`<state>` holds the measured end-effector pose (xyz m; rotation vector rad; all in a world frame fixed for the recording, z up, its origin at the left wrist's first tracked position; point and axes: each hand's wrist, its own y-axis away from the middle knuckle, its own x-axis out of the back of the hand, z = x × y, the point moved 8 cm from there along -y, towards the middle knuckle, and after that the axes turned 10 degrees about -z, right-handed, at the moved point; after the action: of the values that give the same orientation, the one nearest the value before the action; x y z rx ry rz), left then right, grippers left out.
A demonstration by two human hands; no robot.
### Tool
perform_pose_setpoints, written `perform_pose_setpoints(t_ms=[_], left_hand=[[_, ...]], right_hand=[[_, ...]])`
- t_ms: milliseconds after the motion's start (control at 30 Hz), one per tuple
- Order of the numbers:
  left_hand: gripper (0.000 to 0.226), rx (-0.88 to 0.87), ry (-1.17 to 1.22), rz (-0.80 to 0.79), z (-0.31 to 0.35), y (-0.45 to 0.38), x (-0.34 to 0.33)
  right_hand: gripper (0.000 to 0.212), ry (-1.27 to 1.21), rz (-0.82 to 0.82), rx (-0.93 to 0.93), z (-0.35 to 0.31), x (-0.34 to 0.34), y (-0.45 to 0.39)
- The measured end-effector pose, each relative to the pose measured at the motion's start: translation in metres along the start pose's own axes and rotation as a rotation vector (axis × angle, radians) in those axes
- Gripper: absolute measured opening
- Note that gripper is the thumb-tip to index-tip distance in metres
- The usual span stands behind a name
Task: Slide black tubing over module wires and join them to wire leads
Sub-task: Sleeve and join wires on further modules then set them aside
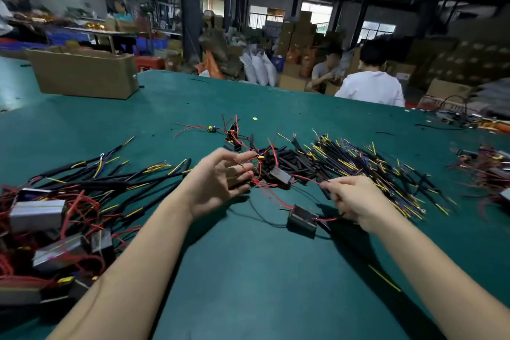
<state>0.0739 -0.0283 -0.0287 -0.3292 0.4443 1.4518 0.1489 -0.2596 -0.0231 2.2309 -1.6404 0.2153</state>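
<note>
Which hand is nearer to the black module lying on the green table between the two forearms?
The right hand. It is just to the right of the black module, pinching its red wire. The left hand is farther away, up and to the left, at the red wires.

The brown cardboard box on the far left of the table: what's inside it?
Only the cardboard box outside walls and open top flaps show; its inside is hidden from this angle.
</note>
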Motion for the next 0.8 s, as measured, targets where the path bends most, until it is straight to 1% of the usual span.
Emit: perform_pose_setpoints(t_ms=[33, 133, 167, 267, 333, 367, 433, 500, 600, 700, 800], left_hand=[[0.033, -0.016, -0.016, 0.027, 0.001, -0.001, 0.002], [0.039, -0.049, -0.298, 0.167, 0.001, -0.002, 0.013], [0.038, -0.054, -0.337, 0.190, -0.001, -0.001, 0.013], [0.023, -0.083, -0.279, 0.252, -0.006, 0.000, 0.016], [0.013, -0.127, -0.238, 0.324, -0.006, 0.002, 0.023], [0.011, -0.143, -0.242, 0.342, -0.006, 0.002, 0.025], [0.011, -0.151, -0.262, 0.334, -0.007, 0.001, 0.024], [0.013, -0.147, -0.259, 0.287, -0.007, 0.000, 0.019], [0.024, -0.118, -0.162, 0.199, -0.009, -0.002, 0.009], [0.033, -0.087, -0.047, 0.171, -0.009, -0.003, 0.008], [0.025, -0.124, -0.078, 0.239, -0.006, -0.001, 0.014]], right_hand=[[0.015, -0.023, 0.019, -0.006, 0.004, 0.006, 0.000], [0.020, -0.163, 0.058, -0.008, 0.014, 0.018, -0.002], [0.020, -0.196, 0.075, -0.011, 0.016, 0.023, -0.003], [0.019, -0.217, 0.110, -0.018, 0.023, 0.031, -0.002], [0.018, -0.217, 0.094, -0.008, 0.025, 0.030, -0.001], [0.017, -0.225, 0.074, 0.003, 0.025, 0.027, 0.000], [0.016, -0.258, 0.021, 0.049, 0.020, 0.018, 0.002], [0.015, -0.310, -0.027, 0.102, 0.014, 0.008, 0.003], [0.014, -0.334, -0.054, 0.154, 0.006, 0.002, 0.006], [0.018, -0.325, -0.011, 0.244, -0.003, 0.011, 0.008], [0.021, -0.530, 0.080, 0.346, -0.009, 0.033, 0.008]])
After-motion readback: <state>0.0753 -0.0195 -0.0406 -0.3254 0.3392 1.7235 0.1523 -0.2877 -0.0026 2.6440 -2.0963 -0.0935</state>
